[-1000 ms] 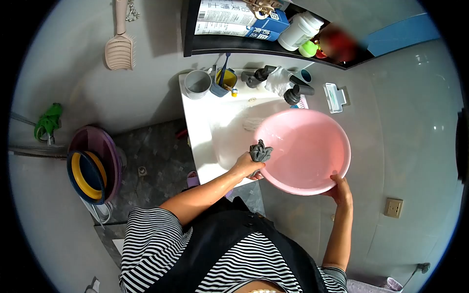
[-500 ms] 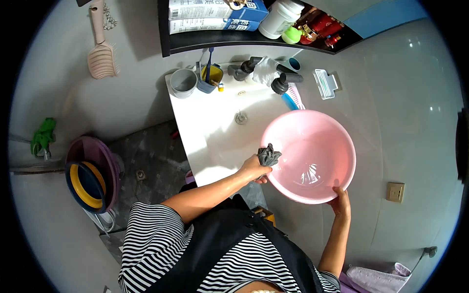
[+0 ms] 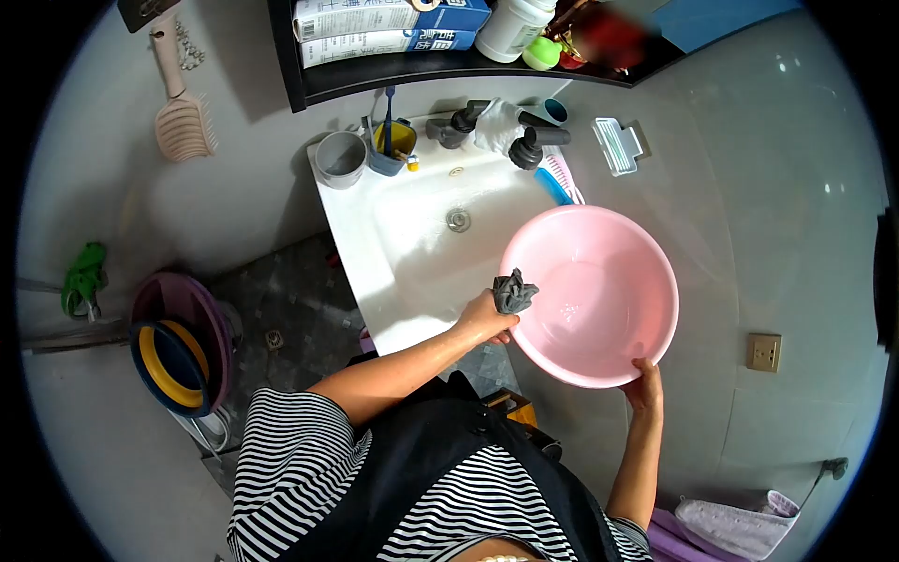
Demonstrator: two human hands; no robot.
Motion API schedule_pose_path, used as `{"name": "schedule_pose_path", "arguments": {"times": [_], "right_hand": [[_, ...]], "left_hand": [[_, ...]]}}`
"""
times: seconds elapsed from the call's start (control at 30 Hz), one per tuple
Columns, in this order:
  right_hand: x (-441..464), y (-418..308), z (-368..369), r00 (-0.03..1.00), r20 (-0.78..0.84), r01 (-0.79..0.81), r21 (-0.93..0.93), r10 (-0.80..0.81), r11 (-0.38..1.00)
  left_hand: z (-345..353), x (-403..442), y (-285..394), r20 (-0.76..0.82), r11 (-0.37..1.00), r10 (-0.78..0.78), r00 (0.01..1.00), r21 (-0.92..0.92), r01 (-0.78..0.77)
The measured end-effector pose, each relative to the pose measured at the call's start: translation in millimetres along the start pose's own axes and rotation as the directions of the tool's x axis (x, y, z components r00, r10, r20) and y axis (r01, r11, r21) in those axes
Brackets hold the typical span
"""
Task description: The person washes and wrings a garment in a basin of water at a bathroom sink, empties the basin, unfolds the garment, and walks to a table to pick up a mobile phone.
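Note:
A round pink plastic basin (image 3: 599, 281) is held tilted over the right front of the white sink (image 3: 421, 248), its inside facing up toward me. My left hand (image 3: 485, 317) is closed on a crumpled dark grey cloth (image 3: 514, 292) and rests against the basin's left rim. At the lower right, my right hand (image 3: 644, 384) grips the rim, thumb inside and fingers hidden underneath. A light patch of reflection shows on the basin's inner bottom.
A dark faucet (image 3: 454, 129) stands behind the sink drain. Along the back edge are a grey cup (image 3: 341, 157), a toothbrush holder (image 3: 391, 150), a black pump bottle (image 3: 527, 150) and a blue comb (image 3: 553, 185). A dark shelf (image 3: 393, 84) overhangs. Stacked basins (image 3: 178, 347) hang left.
The view has shifted slightly, showing more of the sink. The basin is tilted a little differently, and the reflection inside it has moved. Both hands keep their grip.

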State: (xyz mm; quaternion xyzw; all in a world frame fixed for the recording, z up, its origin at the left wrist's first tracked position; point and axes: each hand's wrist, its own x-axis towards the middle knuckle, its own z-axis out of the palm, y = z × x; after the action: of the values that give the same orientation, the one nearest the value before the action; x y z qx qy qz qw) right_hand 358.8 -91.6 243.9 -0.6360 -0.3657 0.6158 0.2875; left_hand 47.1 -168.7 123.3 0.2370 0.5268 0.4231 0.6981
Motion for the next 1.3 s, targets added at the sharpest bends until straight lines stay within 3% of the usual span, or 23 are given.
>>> {"name": "schedule_pose_path", "arguments": {"times": [0.27,0.6,0.77,0.93,1.07,1.13,1.17,1.23,1.27,1.3], "right_hand": [[7.8,-3.7,18.2,0.999,-0.033,-0.010,0.040,0.011,0.999],[-5.9,-39.3,35.1,0.994,-0.079,0.064,-0.098,-0.072,0.993],[-28.5,-63.7,52.1,0.989,-0.118,0.056,-0.280,-0.092,0.958],[-47.8,-88.2,84.0,0.984,-0.109,0.044,-0.607,-0.138,0.793],[-64.8,-95.4,119.5,0.969,-0.071,0.111,-0.727,-0.235,0.678],[-69.0,-97.1,129.6,0.958,-0.077,0.086,-0.841,-0.276,0.533],[-73.6,-97.0,136.2,0.958,-0.077,0.085,-0.844,-0.276,0.530],[-81.5,-96.8,145.7,0.922,-0.032,0.146,-0.894,-0.385,0.424],[-77.7,-90.4,140.7,0.879,0.038,0.200,-0.934,-0.475,0.296],[-77.3,-88.5,138.0,0.879,0.034,0.198,-0.934,-0.476,0.297]], "left_hand": [[-10.1,21.6,-5.6,0.012,0.999,0.000,1.000,0.033,-0.001],[2.2,19.8,5.9,0.009,0.999,-0.012,1.000,-0.032,0.013],[9.2,27.2,-11.3,0.136,0.992,-0.079,0.988,-0.091,0.092],[15.1,20.6,-13.6,0.171,0.970,-0.113,0.979,-0.192,0.146],[20.7,26.1,-29.0,0.216,0.934,-0.112,0.970,-0.309,0.177],[23.1,27.5,-34.1,0.220,0.938,-0.123,0.968,-0.294,0.187],[24.0,27.0,-34.0,0.222,0.941,-0.136,0.965,-0.275,0.196],[27.0,26.7,-33.2,0.233,0.941,-0.114,0.966,-0.288,0.180],[27.1,25.6,-31.8,0.243,0.942,-0.094,0.966,-0.292,0.165],[27.8,23.8,-30.4,0.246,0.942,-0.094,0.965,-0.290,0.166]]}}
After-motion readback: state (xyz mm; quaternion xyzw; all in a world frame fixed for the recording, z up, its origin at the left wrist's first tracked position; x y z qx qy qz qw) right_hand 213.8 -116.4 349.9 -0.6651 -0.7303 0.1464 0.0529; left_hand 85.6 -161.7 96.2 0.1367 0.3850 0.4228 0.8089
